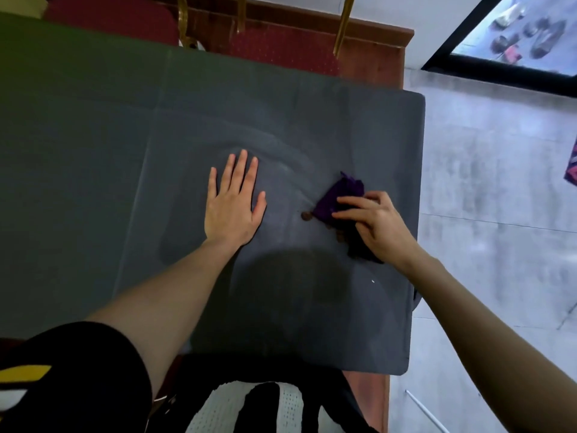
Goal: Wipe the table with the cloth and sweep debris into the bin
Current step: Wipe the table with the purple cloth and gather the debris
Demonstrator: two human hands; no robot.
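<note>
A grey cloth-covered table (312, 126) fills the middle of the view. My right hand (374, 225) presses down on a crumpled purple cloth (342, 198) near the table's right side. Small brown bits of debris (306, 216) lie at the cloth's left edge, with more (340, 235) tucked just below it beside my fingers. My left hand (234, 201) rests flat on the table with fingers spread, palm down, a short way left of the cloth. No bin is in view.
The table's right edge (420, 198) drops to a pale grey floor (499, 182). Red upholstered chairs with gold frames (281, 45) stand at the far side. A tiny white speck (373, 280) lies near the front right of the table.
</note>
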